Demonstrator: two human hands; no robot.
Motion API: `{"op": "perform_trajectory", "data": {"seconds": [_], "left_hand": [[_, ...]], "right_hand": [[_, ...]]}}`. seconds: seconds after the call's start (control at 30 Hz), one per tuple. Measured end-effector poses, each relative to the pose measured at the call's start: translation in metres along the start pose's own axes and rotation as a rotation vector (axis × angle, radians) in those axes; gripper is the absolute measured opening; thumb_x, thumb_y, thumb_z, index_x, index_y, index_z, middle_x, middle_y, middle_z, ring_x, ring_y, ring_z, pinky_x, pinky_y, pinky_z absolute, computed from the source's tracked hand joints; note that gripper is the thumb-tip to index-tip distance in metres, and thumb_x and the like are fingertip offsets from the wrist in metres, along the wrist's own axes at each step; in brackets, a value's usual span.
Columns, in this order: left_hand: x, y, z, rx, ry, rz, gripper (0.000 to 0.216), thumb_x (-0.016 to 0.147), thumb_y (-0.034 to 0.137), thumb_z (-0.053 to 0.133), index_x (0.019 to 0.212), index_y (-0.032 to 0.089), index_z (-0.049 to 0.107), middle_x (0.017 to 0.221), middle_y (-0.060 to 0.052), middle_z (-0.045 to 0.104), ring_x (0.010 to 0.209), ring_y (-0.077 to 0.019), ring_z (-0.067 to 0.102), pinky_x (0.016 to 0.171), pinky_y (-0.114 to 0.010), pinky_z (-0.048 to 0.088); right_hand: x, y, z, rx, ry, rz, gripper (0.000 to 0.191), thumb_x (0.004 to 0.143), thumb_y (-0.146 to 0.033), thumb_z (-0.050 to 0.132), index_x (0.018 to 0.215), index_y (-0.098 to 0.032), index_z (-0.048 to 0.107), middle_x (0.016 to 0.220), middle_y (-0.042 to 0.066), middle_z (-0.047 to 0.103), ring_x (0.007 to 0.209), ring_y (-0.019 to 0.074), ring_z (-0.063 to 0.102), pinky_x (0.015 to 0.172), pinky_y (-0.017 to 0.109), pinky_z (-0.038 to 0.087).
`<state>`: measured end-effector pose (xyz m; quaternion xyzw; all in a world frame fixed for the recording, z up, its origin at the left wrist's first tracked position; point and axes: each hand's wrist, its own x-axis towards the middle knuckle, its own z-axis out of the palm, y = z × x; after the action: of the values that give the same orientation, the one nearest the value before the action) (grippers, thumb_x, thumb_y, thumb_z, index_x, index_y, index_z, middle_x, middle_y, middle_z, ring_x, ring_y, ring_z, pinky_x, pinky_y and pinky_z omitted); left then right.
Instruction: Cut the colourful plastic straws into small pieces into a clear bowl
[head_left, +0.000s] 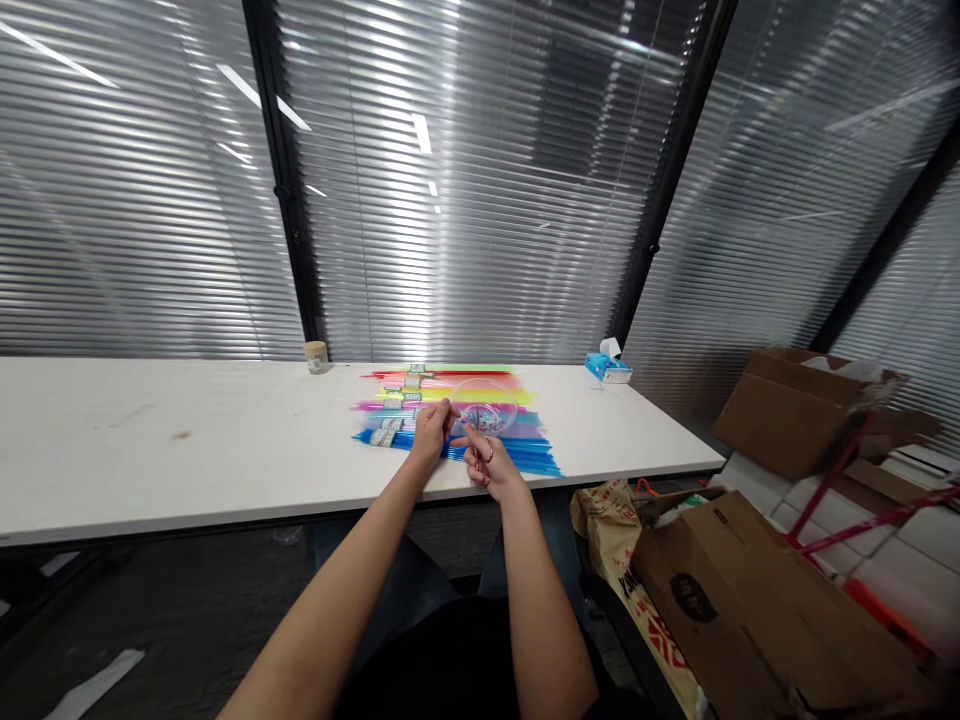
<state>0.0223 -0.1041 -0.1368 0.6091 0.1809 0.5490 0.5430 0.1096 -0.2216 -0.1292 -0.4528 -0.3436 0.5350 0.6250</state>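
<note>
Sitting just beyond fingertips of left hand [431, 430] and right hand [491, 465]: clear round bowl [516, 402], small multicoloured beads [491, 422] inside. Glossy bundles [529, 457], red through blue, spread under and around; printed bands [386, 433] left of fingers. Left thumb and forefinger pinched; right forefinger extended, others curled. Cannot tell whether either grasps anything. Transparent wall faint; near side partly behind fingers; print too small.
</note>
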Motion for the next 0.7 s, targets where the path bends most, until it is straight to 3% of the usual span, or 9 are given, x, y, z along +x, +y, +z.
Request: {"op": "perform_trajectory", "data": {"seconds": [0.47,0.7], "left_hand": [[-0.0013,-0.0018,0.0009,0.001,-0.03,0.007,0.057,0.077,0.074,0.068,0.062,0.018,0.064,0.043,0.005,0.038,0.042,-0.0102,0.033,0.043,-0.026,0.022],[-0.002,-0.0022,-0.0002,0.012,-0.043,0.012,0.052,0.077,0.066,0.07,0.061,0.017,0.066,0.045,0.004,0.039,0.045,-0.0106,0.033,0.045,-0.026,0.023]], "right_hand": [[0.0051,0.0046,0.0004,-0.004,0.028,-0.027,0.058,0.068,-0.069,0.085,0.079,-0.015,0.069,0.045,-0.013,0.04,0.03,0.0009,0.024,0.035,0.019,0.008],[0.0055,0.0039,0.001,-0.013,0.04,-0.035,0.047,0.074,-0.059,0.086,0.077,-0.016,0.069,0.046,-0.012,0.04,0.031,0.0013,0.024,0.035,0.02,0.007]]}}
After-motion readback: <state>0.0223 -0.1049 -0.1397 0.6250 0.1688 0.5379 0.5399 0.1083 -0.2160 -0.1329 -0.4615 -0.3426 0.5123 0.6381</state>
